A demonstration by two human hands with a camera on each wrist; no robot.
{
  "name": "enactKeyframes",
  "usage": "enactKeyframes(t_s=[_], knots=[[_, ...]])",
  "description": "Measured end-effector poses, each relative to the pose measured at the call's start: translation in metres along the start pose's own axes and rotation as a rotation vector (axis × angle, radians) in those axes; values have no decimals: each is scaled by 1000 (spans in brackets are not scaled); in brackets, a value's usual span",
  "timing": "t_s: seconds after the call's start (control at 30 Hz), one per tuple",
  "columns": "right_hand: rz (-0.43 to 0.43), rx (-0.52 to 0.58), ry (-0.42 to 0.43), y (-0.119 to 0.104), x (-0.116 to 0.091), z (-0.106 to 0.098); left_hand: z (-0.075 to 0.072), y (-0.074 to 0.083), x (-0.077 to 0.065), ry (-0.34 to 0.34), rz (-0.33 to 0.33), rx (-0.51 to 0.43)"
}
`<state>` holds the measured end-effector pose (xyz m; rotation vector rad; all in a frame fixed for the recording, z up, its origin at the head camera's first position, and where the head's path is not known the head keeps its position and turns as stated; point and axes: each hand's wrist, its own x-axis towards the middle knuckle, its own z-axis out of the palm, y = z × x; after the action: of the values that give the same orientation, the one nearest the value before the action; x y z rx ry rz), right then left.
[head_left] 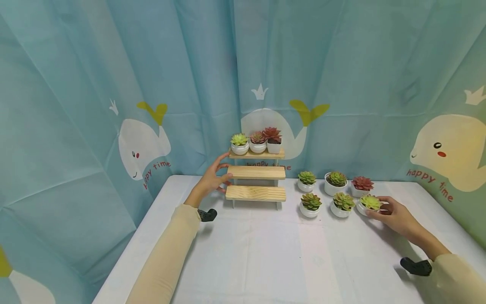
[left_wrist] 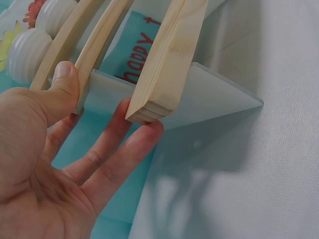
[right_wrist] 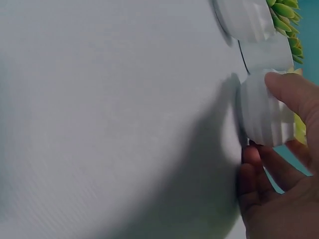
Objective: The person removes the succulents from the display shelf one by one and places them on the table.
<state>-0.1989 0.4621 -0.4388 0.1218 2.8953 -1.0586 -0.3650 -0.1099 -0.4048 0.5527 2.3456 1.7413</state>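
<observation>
Right hand [head_left: 395, 216] grips a round white pot with yellow-green succulent [head_left: 369, 203] (material unclear), right of the three-tier pale wooden shelf [head_left: 256, 172]. Left hand [head_left: 209, 179], fingers spread, touches the shelf's left end. Pinch the pot wall, clear of leaves; avoid nudging the shelf.

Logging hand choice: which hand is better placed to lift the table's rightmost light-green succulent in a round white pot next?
Probably the right: the right hand grips that potted succulent, while the left hand holds the tiered pale-wood stand, well away from it.
</observation>
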Motion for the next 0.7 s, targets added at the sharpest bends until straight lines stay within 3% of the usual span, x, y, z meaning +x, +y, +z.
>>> enactKeyframes(t_s=[0.4,0.7], knots=[[-110,11,-86,-16,-2,-31,0,-2,1,-5,3,-16],[-171,-60,-121,-34,1,-53,0,-3,2,10,7,4]])
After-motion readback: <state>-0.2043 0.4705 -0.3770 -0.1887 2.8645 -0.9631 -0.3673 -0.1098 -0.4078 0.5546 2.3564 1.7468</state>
